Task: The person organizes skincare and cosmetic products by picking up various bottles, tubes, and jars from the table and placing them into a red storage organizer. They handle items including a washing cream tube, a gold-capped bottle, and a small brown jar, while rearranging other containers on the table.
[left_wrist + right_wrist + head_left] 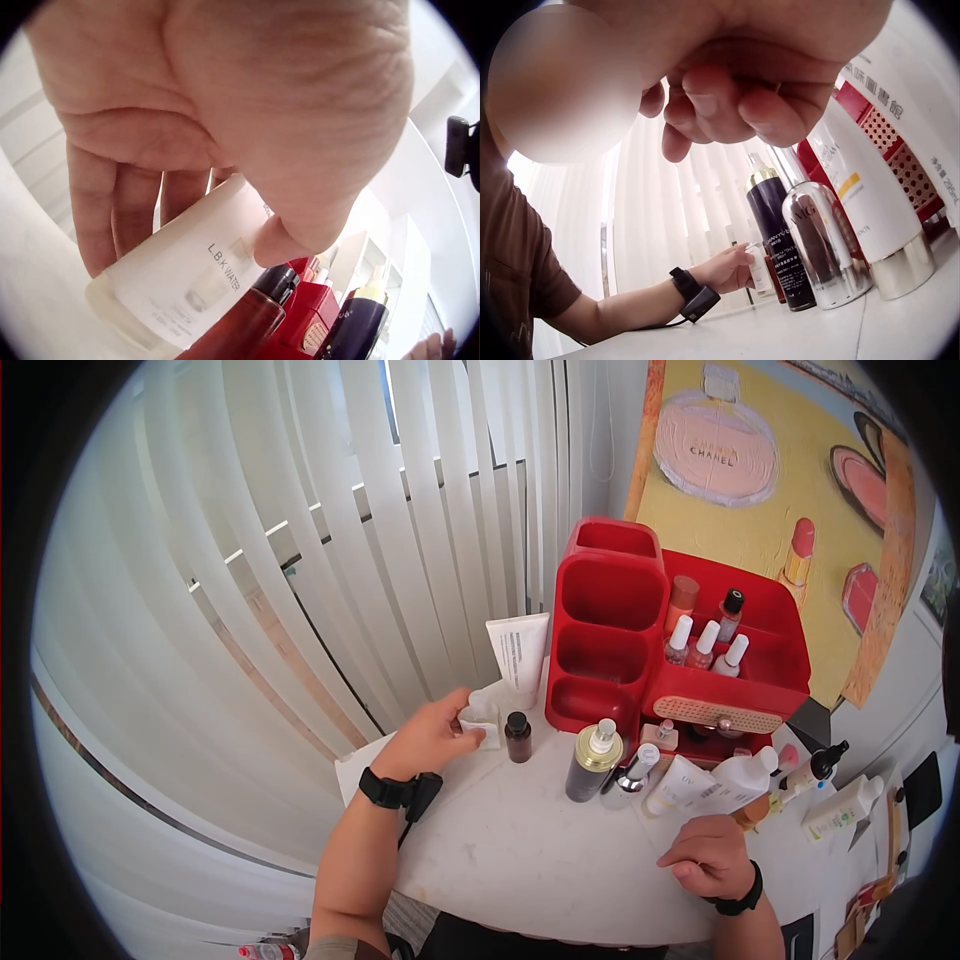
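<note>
The left hand [425, 738] grips a white bottle [202, 277] between thumb and bent fingers at the table's [480, 850] left end, just beside a small dark bottle [518, 740]; the side hold likely keeps it steady. The right hand [714, 856] (loosely curled, holding nothing) hangs near a white tube [682, 786].

A small whitish bottle [191, 274] with a pale label reading "L.B.K WATER" in dark letters – the lines below are too blurred to read, beside a faint printed picture – and a translucent base. The left hand [432, 738] holds it, thumb on one side and fingers on the other, its top hidden by the palm in the wrist view. It stands roughly upright at the surface [480, 845], just beside a dark bottle [518, 740] with a black cap and near a white tube [520, 660]
</note>
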